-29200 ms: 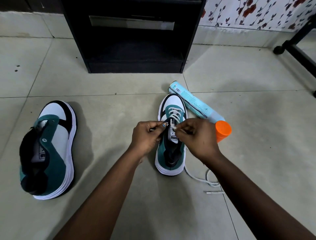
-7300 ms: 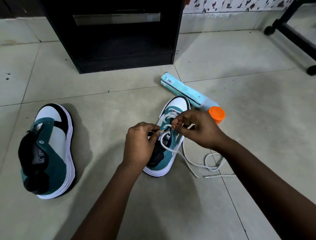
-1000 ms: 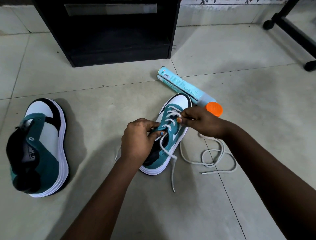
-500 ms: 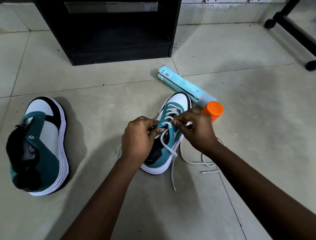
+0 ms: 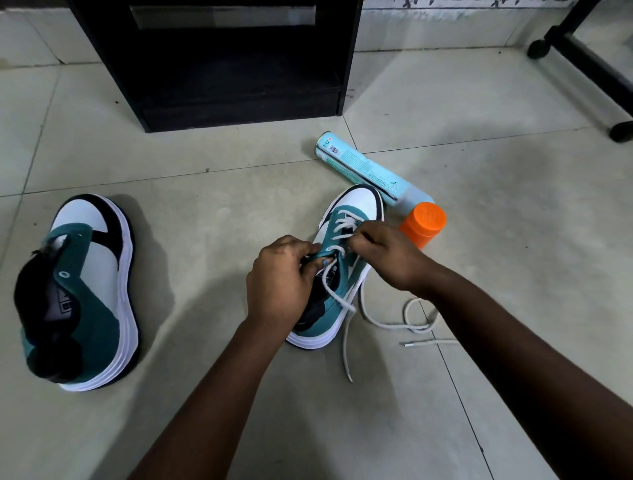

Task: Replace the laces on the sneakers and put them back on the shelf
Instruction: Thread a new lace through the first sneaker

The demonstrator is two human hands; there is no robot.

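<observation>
Between the hands sat the sneaker [image 5: 346, 260], partly laced. The left hand [image 5: 281, 281] gripped its eyelet flap; the right hand [image 5: 383, 250] pinched the lace [image 5: 373, 317] at the crossings. The next move probably called for threading a loose end through the next eyelet. The other sneaker [image 5: 78, 291] lay unlaced, well left of both hands.

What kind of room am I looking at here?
Probably a room in a home, seen from floor level: pale tiled floor, a low black shelf unit against the wall, floral wallpaper above the skirting, and a black wheeled stand at right.
</observation>
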